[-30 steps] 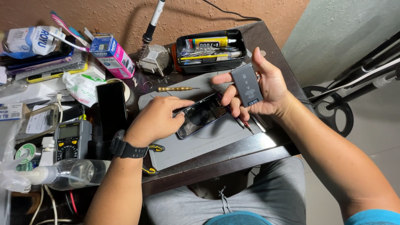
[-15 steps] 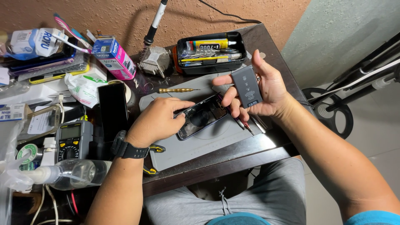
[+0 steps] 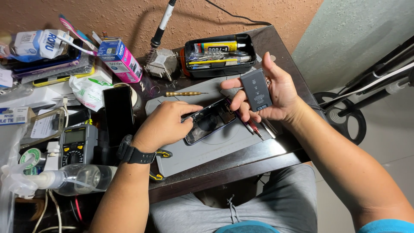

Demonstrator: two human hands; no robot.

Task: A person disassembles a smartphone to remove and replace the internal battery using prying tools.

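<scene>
Rough orange plaster backs a dark wooden worktop (image 3: pixel 276 43) on which a grey rectangular work mat (image 3: pixel 215 146) is laid. On the mat an opened dark smartphone (image 3: pixel 210 121), its back cover off and its insides showing, is pinned under the left hand (image 3: pixel 166 124), whose fingers are curled and pressed on the phone's upper left edge; a black wristwatch (image 3: pixel 133 152) is worn on that wrist. A flat dark grey rectangular phone battery (image 3: pixel 256 90) is held upright above the mat's right part by the right hand (image 3: pixel 276 92), pinched between thumb and loosely spread fingers, clear of the phone. Red-handled screwdrivers (image 3: pixel 253 126) are seen just below that hand, beside the phone. A brass-coloured screwdriver bit (image 3: pixel 183 93) lies near the mat's far edge. Behind it a black tray of glue tubes and tools (image 3: pixel 220 54) is set, with a finned metal heat sink (image 3: pixel 161 64) to its left. Open room remains on the mat's near half. The left of the worktop is crowded: a black slab-shaped phone (image 3: pixel 117 114), a multimeter (image 3: pixel 76 144), a clear spray bottle (image 3: pixel 73 178) and a pink-and-blue carton (image 3: pixel 120 60).
</scene>
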